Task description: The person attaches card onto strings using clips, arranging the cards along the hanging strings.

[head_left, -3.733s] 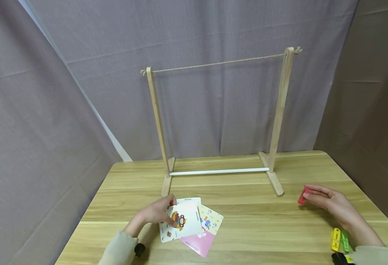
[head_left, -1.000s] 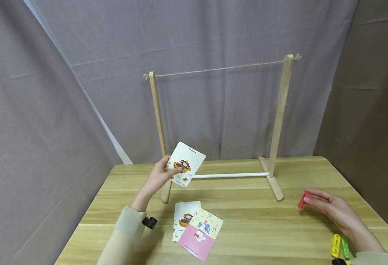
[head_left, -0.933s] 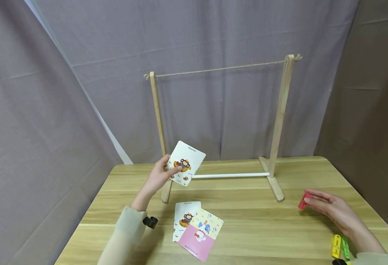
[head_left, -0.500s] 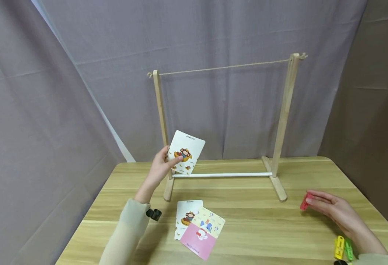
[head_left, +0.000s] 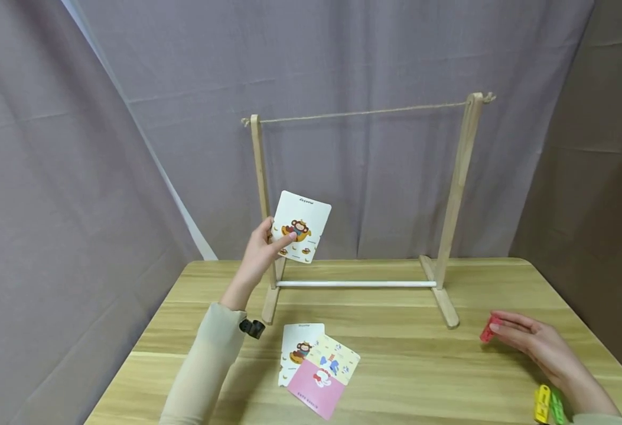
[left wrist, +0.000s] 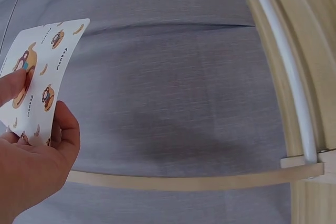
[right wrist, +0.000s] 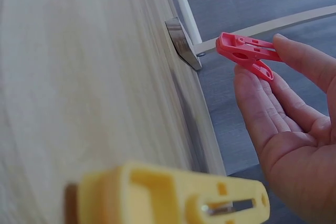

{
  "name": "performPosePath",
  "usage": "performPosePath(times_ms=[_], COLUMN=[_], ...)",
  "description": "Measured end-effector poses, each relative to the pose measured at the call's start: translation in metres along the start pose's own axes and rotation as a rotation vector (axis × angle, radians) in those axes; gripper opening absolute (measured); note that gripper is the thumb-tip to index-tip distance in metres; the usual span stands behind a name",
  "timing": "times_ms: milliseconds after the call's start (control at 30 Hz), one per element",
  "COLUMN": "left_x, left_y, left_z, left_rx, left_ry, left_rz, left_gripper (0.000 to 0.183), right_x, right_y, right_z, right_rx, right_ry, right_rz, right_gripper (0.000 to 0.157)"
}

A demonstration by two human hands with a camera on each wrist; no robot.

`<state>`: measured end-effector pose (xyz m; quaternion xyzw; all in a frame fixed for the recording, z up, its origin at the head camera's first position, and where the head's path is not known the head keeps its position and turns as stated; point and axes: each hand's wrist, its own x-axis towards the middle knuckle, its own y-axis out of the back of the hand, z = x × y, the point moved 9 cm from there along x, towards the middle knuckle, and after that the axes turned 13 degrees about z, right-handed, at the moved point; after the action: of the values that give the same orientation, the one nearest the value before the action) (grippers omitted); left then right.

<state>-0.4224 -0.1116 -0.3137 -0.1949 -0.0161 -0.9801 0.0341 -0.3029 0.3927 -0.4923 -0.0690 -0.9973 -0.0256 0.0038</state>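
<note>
My left hand (head_left: 260, 251) pinches a white card (head_left: 311, 213) with a monkey and bananas on it, thumb on the printed face. The card is raised beside the left post of a wooden stand (head_left: 458, 189), below its stretched string (head_left: 364, 113). In the left wrist view the card (left wrist: 44, 61) tilts, with fingers curled behind it. Over the right of the table, my right hand (head_left: 544, 348) pinches a red clothespin (head_left: 488, 330) between thumb and fingers. The right wrist view shows that clothespin (right wrist: 249, 51) held by its handle ends.
Another monkey card (head_left: 292, 354) lies on the table, partly under a yellow-and-pink card (head_left: 318, 386). A yellow clothespin (head_left: 541, 404) and a green one (head_left: 557, 407) lie near my right wrist. A white rod (head_left: 355, 284) joins the stand's feet. Grey curtain hangs behind.
My left hand has lifted the monkey card off the pile and raised it beside the left post, turning it more upright. My right hand stays nearly still with the red clothespin.
</note>
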Motion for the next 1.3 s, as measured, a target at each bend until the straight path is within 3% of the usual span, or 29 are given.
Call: performPosePath(times_ms=[300, 833, 1300], left_x=[0.011, 0.034, 0.047], left_y=[0.001, 0.007, 0.001], left_z=[0.015, 0.05, 0.069], left_rx=[0.007, -0.085, -0.166], left_ry=[-0.058, -0.109, -0.152], left_rz=[0.048, 0.107, 0.123], left_gripper=[0.03, 0.024, 0.02], right_x=[0.001, 0.004, -0.001], right_y=[0.002, 0.003, 0.005], right_z=[0.002, 0.0, 0.004], right_rx=[-0.013, 0.022, -0.025], right_ry=[-0.007, -0.005, -0.028], right_rz=[-0.008, -0.019, -0.002], right_gripper=[0.028, 0.032, 0.028])
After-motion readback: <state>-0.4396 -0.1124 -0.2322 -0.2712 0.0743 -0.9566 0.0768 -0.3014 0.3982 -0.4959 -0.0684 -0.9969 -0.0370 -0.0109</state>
